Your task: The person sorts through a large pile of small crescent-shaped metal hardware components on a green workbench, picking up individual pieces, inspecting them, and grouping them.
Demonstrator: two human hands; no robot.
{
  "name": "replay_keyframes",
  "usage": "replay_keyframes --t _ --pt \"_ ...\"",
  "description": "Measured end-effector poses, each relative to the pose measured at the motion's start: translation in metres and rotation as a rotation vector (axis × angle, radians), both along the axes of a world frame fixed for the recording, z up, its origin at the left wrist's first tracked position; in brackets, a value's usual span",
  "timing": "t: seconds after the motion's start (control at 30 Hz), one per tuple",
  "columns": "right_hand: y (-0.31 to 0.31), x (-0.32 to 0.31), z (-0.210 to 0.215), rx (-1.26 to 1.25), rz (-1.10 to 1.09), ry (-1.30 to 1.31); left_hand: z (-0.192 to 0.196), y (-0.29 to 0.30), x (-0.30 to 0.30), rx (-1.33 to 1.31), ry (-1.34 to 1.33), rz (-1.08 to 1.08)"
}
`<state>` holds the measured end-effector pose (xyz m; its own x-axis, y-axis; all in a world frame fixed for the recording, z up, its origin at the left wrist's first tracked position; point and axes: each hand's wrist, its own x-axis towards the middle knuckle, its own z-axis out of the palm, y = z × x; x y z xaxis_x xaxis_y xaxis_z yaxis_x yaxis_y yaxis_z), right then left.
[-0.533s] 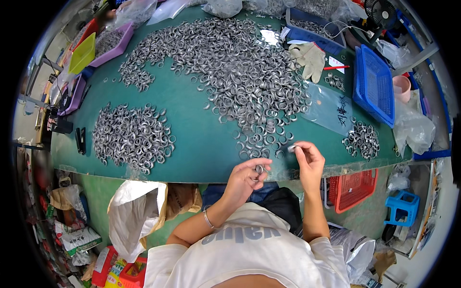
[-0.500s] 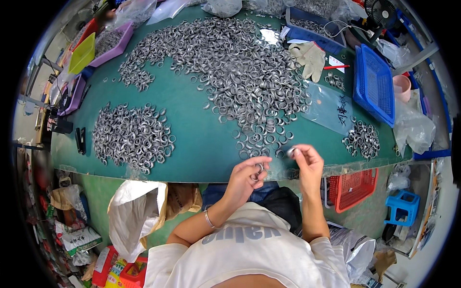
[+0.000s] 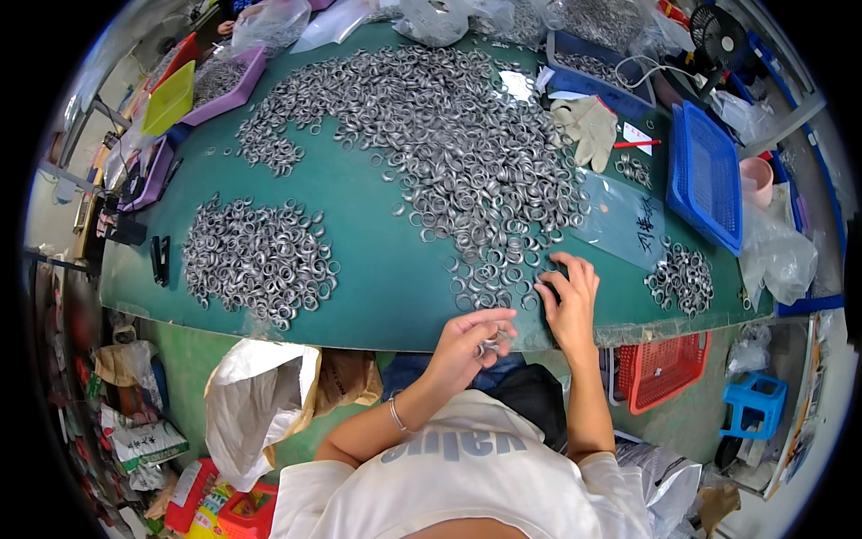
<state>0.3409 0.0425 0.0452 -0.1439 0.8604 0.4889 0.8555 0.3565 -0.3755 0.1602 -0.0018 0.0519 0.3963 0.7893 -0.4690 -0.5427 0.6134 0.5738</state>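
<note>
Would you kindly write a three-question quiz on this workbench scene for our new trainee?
1. True or false: the left hand holds at least one metal ring.

2. Multiple choice: of these, which is nearest to the right hand?
A) the blue stool
B) the large ring pile
C) the yellow tray

3. Fill in the blank: in the picture, the pale glove lies to the ____ of the blue baskets.

Key:
1. True
2. B
3. left

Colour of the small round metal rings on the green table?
Silver-grey; the small round metal rings show best in the head view.
</note>
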Motion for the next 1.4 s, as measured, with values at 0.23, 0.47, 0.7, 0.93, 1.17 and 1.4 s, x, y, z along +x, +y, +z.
replay_keyframes --t 0.23,0.47,0.7,0.93,1.17,1.4 --pt "-0.027 -0.015 0.004 -0.619 0.152 1.336 -0.008 -0.002 0.004 0.21 0.08 0.049" --pt "-0.05 -0.029 0.009 -0.802 0.143 1.195 -0.004 0.0 0.004 0.75 0.516 -0.042" --pt "-0.027 -0.012 0.004 -0.413 -0.038 0.845 -0.005 0.006 -0.001 0.054 -0.124 -0.137" --pt "0.003 0.015 -0.013 -0.056 -0.15 0.205 -0.004 0.006 -0.003 -0.033 -0.222 -0.09" --pt "-0.039 0.0 -0.003 -0.829 0.211 1.398 -0.002 0.0 0.005 0.198 0.119 0.0" --pt "-0.056 -0.025 0.02 -0.752 0.111 1.245 -0.004 -0.004 0.014 0.872 0.703 0.08"
